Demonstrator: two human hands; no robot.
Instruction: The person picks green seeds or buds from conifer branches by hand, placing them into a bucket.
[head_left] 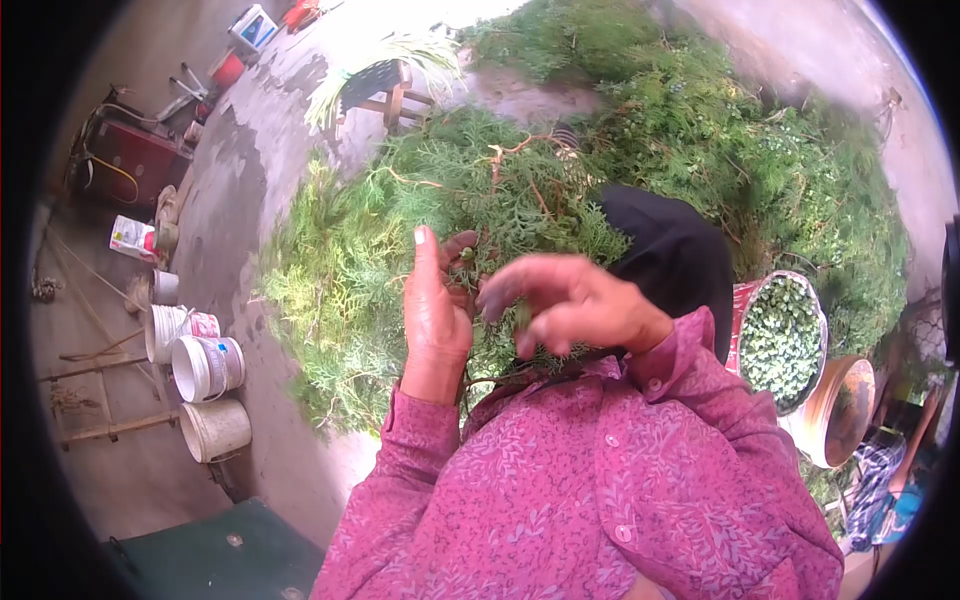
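Left of the red bucket [742,318], which is holding small green cones [783,340], a leafy conifer branch [515,210] is lying before the person. The left hand [437,320] is standing among its sprays, thumb upright, fingers bent; whether they are gripping a stem, I cannot tell. The right hand [570,300], a little blurred, is hovering between that hand and the bucket, half open, its thumb standing apart from the fingers. In my judgement, the 2 hands are picking cones from the branch; the next move is calling for a steady stem and a precise pinch.
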